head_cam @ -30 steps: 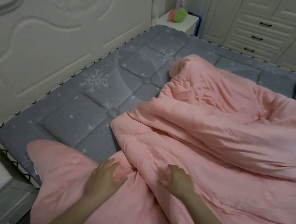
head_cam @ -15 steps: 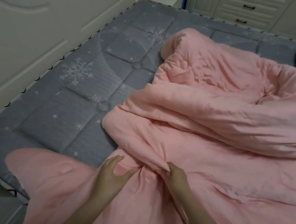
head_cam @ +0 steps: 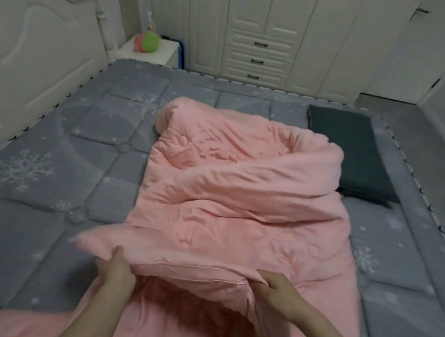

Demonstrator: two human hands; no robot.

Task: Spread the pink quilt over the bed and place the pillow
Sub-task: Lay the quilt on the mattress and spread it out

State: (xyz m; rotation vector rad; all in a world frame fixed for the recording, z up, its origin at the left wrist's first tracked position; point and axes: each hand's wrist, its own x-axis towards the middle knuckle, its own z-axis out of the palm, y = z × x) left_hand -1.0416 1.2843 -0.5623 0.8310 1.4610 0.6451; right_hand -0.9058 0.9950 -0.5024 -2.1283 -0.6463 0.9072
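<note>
The pink quilt (head_cam: 235, 193) lies crumpled and folded down the middle of the bed, over the grey snowflake mattress cover (head_cam: 50, 171). My left hand (head_cam: 115, 269) grips the quilt's near edge from below, fingers curled over it. My right hand (head_cam: 279, 291) pinches the same edge further right. The edge is lifted a little off the bed between them. A dark grey pillow (head_cam: 350, 153) lies flat at the far right of the bed, partly tucked under the quilt's far end.
A white carved headboard (head_cam: 31, 47) runs along the left. A white nightstand (head_cam: 149, 52) with a pink and green toy stands in the far corner. White wardrobes with drawers (head_cam: 257, 61) line the far wall. Grey floor shows at right.
My view rose and swung right, bringing the pillow and wardrobe into sight. Both hands went from pressing on the quilt to gripping its near edge, spread wider apart and lifted.
</note>
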